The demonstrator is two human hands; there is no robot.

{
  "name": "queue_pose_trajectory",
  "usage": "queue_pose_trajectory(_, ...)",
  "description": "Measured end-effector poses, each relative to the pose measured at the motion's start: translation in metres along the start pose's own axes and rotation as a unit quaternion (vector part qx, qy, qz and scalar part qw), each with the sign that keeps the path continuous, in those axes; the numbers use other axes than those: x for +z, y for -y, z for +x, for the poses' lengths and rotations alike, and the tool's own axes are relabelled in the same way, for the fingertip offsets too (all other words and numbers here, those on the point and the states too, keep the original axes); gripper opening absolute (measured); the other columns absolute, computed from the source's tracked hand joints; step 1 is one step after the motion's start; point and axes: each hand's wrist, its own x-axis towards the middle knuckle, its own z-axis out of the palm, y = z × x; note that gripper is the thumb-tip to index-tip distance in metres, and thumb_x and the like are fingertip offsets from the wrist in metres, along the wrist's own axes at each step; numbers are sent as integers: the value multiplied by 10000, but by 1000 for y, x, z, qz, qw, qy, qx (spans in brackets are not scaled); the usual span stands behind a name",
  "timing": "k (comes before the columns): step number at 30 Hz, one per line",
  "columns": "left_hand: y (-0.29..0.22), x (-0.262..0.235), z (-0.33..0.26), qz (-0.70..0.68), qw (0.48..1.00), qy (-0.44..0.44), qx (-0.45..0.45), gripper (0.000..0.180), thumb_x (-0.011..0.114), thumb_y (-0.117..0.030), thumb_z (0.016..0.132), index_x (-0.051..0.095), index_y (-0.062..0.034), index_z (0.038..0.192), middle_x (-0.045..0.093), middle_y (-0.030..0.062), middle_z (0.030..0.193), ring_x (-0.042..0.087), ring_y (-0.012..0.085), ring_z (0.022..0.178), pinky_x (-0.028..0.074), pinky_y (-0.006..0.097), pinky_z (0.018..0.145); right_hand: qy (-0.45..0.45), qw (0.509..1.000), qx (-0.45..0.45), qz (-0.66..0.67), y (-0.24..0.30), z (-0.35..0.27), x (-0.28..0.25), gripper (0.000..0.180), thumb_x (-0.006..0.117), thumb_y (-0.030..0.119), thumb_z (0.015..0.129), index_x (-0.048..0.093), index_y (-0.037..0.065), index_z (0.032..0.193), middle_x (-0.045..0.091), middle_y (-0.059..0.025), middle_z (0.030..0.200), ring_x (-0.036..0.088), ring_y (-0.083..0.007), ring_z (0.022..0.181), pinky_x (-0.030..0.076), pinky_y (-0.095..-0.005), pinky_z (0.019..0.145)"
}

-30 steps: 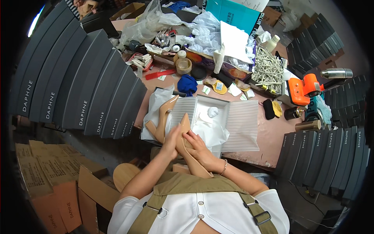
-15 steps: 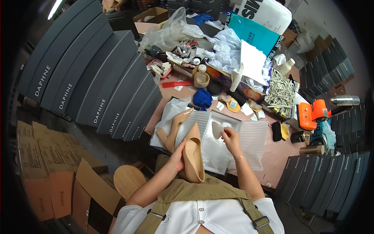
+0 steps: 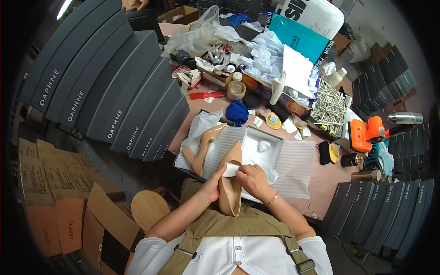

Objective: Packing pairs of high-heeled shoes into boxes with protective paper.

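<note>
A beige pointed high-heel shoe [image 3: 230, 190] lies in front of my chest, toe pointing away. My left hand [image 3: 211, 185] grips its left side. My right hand [image 3: 253, 180] presses a wad of white paper [image 3: 231, 170] into the shoe's opening. The second beige shoe [image 3: 203, 147] lies on its side at the left end of an open white-lined shoe box [image 3: 293, 158] on the pink table [image 3: 330, 183]. A small crumpled paper ball [image 3: 264, 145] sits inside the box.
Stacks of dark grey shoe boxes [image 3: 105, 96] stand on the left and more [image 3: 380, 215] on the right. Table clutter includes a blue cloth [image 3: 237, 112], a tape roll [image 3: 236, 90], an orange tape dispenser [image 3: 366, 133], plastic bags and white sticks. Brown cartons [image 3: 50, 197] and a round wooden stool [image 3: 149, 208] are lower left.
My right hand took white paper from the box and brought it to the shoe. The shoe, earlier held upright, now lies flatter with paper at its opening.
</note>
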Motion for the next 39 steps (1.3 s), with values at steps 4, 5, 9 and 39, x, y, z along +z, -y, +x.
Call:
queue_pose_trajectory(4,5,-15,6,68,997,-18,21,424,587,-329,914,505,-48,1221,588,88,1170,565,197,1086,454,364,952,2,1000,17,5,-7,10,14,62,604,107,725,588,72,774,557,-77,793,575,-257,740,474,-383,624)
queue_pose_trajectory(5,4,-15,4,10,1000,-10,19,406,593,-297,911,505,-47,1218,587,92,1162,566,196,1082,461,361,944,-2,999,18,40,-7,8,17,57,602,108,724,590,74,768,558,-77,793,579,-255,745,474,-374,621)
queue_pose_trajectory(9,4,-10,4,-35,999,-30,14,340,591,-161,898,504,-49,1207,584,104,1132,579,201,1051,497,352,891,8,1000,22,0,-11,5,20,66,595,133,727,600,72,753,559,-85,786,589,-254,763,487,-379,628)
queue_pose_trajectory(39,10,-15,10,150,981,-95,76,498,558,-40,818,301,-66,1244,448,131,1173,523,241,1084,483,376,900,24,982,188,19,-26,65,65,793,633,45,682,339,115,1414,300,-208,1439,389,-377,1240,318,-458,1043)
